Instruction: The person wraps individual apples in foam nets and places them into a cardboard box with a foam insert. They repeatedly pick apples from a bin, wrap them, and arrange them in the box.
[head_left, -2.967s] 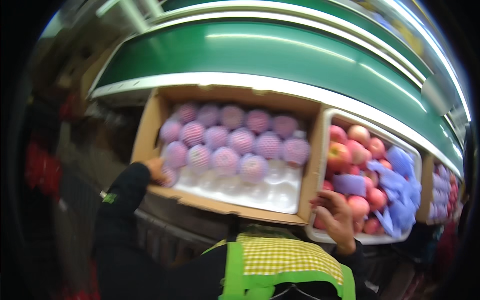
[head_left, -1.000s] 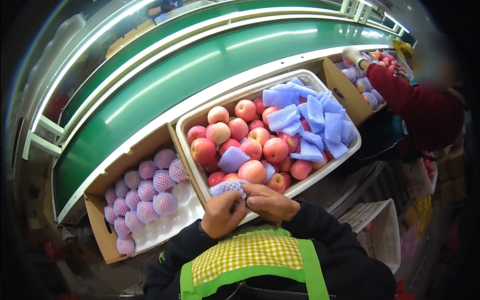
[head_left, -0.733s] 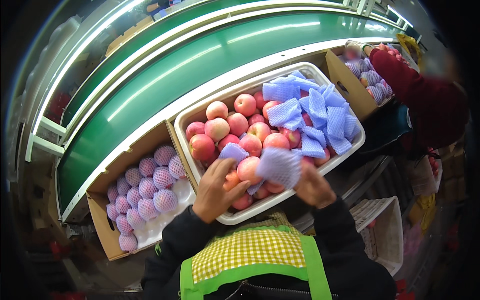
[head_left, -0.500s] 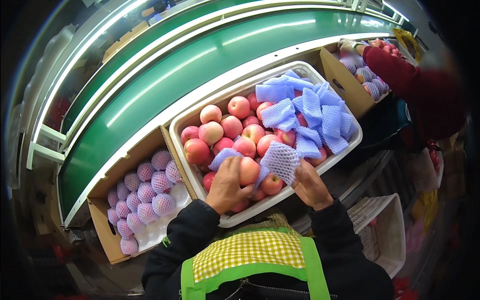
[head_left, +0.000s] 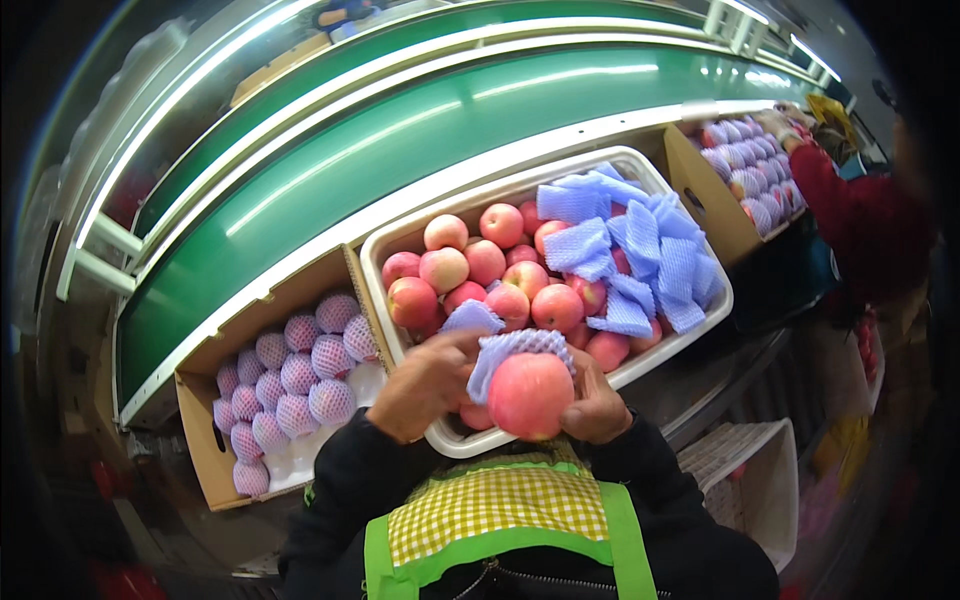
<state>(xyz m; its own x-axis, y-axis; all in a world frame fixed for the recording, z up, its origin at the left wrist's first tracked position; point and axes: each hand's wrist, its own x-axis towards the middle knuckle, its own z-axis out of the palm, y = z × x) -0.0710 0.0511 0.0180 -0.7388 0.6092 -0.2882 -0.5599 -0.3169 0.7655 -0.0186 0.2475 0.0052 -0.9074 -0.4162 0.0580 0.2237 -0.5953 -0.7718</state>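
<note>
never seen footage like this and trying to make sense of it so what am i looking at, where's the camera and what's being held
No robot here: these are a person's own bare hands. Every picture comes from a wide camera worn on the head, looking down, so straight edges bend. The right hand holds a pinkish-red apple, with a bluish foam net at its far side. The left hand, slightly blurred, is at the net; whether it grips it, I can't tell. Under and beyond them, a white tub holds loose apples and more foam nets. To its left, a cardboard box holds net-wrapped fruit. A long green surface runs behind both.
</note>
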